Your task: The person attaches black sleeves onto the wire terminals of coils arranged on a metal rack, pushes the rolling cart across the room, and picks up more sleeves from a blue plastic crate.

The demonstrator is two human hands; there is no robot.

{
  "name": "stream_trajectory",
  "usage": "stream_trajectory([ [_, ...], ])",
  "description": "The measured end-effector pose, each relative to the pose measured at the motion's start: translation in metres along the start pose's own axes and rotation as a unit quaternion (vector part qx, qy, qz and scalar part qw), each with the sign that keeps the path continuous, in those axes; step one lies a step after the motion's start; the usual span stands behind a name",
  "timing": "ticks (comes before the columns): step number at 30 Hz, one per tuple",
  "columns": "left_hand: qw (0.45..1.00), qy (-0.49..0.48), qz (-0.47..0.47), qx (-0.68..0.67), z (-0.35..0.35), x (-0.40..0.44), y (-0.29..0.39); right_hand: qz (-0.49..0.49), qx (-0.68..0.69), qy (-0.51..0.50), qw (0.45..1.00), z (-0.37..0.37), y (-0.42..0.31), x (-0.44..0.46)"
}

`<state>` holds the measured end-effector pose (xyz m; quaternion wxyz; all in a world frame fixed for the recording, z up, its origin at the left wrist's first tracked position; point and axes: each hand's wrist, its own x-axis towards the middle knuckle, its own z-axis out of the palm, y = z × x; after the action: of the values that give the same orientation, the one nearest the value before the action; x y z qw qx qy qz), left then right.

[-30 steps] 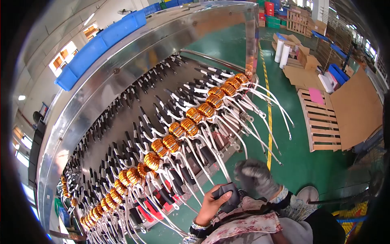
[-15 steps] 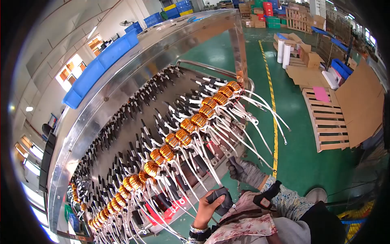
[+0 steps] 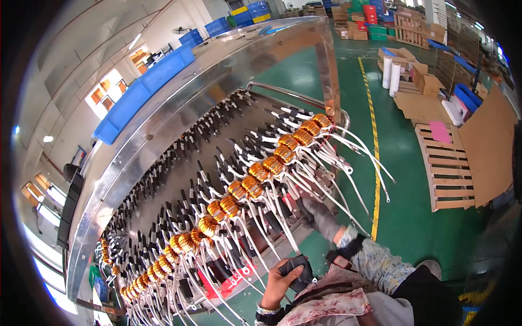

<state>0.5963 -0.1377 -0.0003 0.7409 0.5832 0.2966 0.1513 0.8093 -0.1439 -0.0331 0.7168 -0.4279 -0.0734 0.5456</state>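
Note:
My bare left hand (image 3: 278, 282) is closed around a dark, blocky black piece (image 3: 302, 271) low in the view, thumb across its face. A white lead (image 3: 292, 239) runs up from that piece toward the row of coils. My right hand (image 3: 319, 215), in a grey glove, reaches to the near edge of the metal rack, below the hanging white leads. Its fingers are blurred and partly hidden, so what they touch does not show. Copper-wound ring coils (image 3: 252, 186) lie in a long diagonal row, with white leads and black sleeved ends on both sides.
A metal frame (image 3: 217, 69) rises behind the coils, with a blue bin (image 3: 144, 89) on its top. A red label (image 3: 225, 282) shows below the leads. To the right are a yellow floor line (image 3: 376, 179), a wooden pallet (image 3: 445, 168) and cardboard (image 3: 488, 146).
My right hand has moved up and left, closer to the rack edge under the leads. My left hand still holds the black piece. The whole view has shifted slightly.

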Motion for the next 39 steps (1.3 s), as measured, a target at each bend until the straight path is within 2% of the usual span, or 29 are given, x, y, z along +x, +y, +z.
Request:
stream_trajectory([
  [1, 1.0, 0.011, -0.002, -0.008, 0.0, -0.002, 0.001, -0.164, -0.24, 0.069, 0.954, 0.003, 0.002, -0.009],
  [2, 1.0, 0.017, -0.001, -0.01, -0.001, -0.002, 0.001, -0.316, -0.457, 0.131, 0.821, 0.008, 0.003, -0.021],
  [3, 1.0, 0.015, -0.005, -0.016, -0.003, -0.003, 0.0, -0.36, -0.55, 0.164, 0.735, 0.004, 0.013, -0.017],
  [4, 1.0, 0.012, -0.009, -0.023, -0.003, -0.003, -0.001, -0.359, -0.552, 0.159, 0.735, 0.005, 0.013, -0.016],
  [6, 0.999, 0.009, -0.015, -0.03, -0.001, -0.002, -0.001, -0.455, -0.67, 0.207, 0.549, 0.011, 0.014, -0.016],
  [7, 0.999, 0.002, -0.019, -0.034, -0.001, -0.001, 0.001, -0.457, -0.652, 0.197, 0.573, 0.012, 0.018, -0.007],
  [8, 0.999, 0.004, -0.018, -0.033, -0.001, -0.001, 0.0, -0.458, -0.651, 0.195, 0.574, 0.009, 0.021, 0.001],
  [10, 1.0, 0.009, -0.009, -0.019, -0.003, 0.0, -0.005, -0.382, -0.588, 0.117, 0.703, -0.004, 0.028, 0.018],
  [12, 1.0, 0.014, -0.007, -0.012, -0.003, 0.0, -0.005, -0.42, -0.567, 0.113, 0.7, -0.009, 0.03, 0.03],
  [14, 0.999, 0.003, -0.013, -0.031, -0.003, -0.001, -0.006, -0.304, -0.429, 0.087, 0.846, -0.011, 0.028, 0.023],
  [15, 0.999, 0.001, -0.014, -0.031, -0.003, -0.001, -0.008, -0.243, -0.351, 0.074, 0.901, -0.008, 0.019, 0.017],
  [17, 1.0, -0.002, -0.021, -0.009, -0.006, 0.002, -0.011, -0.117, -0.181, 0.042, 0.976, 0.0, 0.004, 0.01],
  [18, 1.0, -0.001, -0.02, -0.008, -0.007, 0.001, -0.01, -0.049, -0.091, 0.023, 0.994, 0.002, 0.002, 0.009],
  [19, 1.0, 0.002, -0.016, -0.005, -0.007, -0.002, -0.007, -0.146, -0.219, 0.026, 0.964, -0.004, 0.007, 0.01],
  [20, 1.0, 0.004, -0.012, -0.001, -0.007, -0.004, -0.005, -0.305, -0.367, 0.082, 0.875, -0.001, 0.011, 0.009],
  [21, 1.0, 0.003, -0.013, -0.001, -0.007, -0.005, -0.002, -0.305, -0.367, 0.083, 0.875, 0.001, 0.012, 0.01],
  [23, 0.998, 0.022, 0.056, 0.036, -0.007, -0.008, 0.005, -0.232, -0.297, 0.051, 0.925, 0.0, 0.013, 0.009],
  [25, 0.998, 0.023, 0.053, 0.023, 0.0, -0.012, 0.024, -0.162, -0.222, 0.016, 0.961, -0.002, 0.012, 0.008],
  [26, 0.998, 0.033, 0.05, 0.009, 0.001, -0.015, 0.03, -0.161, -0.221, 0.017, 0.962, -0.007, 0.013, 0.015],
  [27, 0.998, 0.038, 0.047, 0.025, -0.002, -0.016, 0.03, -0.064, -0.03, -0.044, 0.997, -0.013, 0.012, 0.027],
  [28, 0.998, 0.038, 0.047, 0.027, -0.003, -0.017, 0.033, 0.035, 0.163, -0.104, 0.981, -0.017, 0.011, 0.037],
  [29, 0.998, 0.041, 0.049, 0.025, -0.002, -0.017, 0.039, 0.035, 0.163, -0.042, 0.985, 0.001, -0.002, 0.02],
  [30, 0.998, 0.044, 0.049, 0.022, -0.001, -0.017, 0.042, 0.035, 0.163, -0.042, 0.985, 0.002, -0.003, 0.013],
  [33, 0.998, 0.043, 0.038, 0.003, -0.003, -0.011, 0.039, -0.02, -0.071, 0.004, 0.997, -0.007, 0.008, -0.014],
  [34, 0.998, 0.044, 0.035, -0.005, -0.004, -0.008, 0.037, -0.018, -0.073, 0.005, 0.997, -0.005, 0.011, -0.029],
  [35, 0.998, 0.037, 0.042, 0.002, -0.006, -0.005, 0.035, -0.162, -0.211, 0.048, 0.963, 0.001, 0.009, -0.05],
  [36, 0.998, 0.039, 0.04, -0.002, -0.006, -0.002, 0.035, -0.3, -0.341, 0.086, 0.887, 0.006, 0.006, -0.067],
  [37, 0.999, 0.033, 0.037, -0.011, -0.006, 0.001, 0.035, -0.295, -0.344, 0.085, 0.887, 0.011, 0.0, -0.081],
  [39, 0.999, 0.012, 0.029, -0.01, -0.006, 0.007, 0.035, -0.252, -0.323, -0.086, 0.908, 0.019, -0.01, -0.099],
])
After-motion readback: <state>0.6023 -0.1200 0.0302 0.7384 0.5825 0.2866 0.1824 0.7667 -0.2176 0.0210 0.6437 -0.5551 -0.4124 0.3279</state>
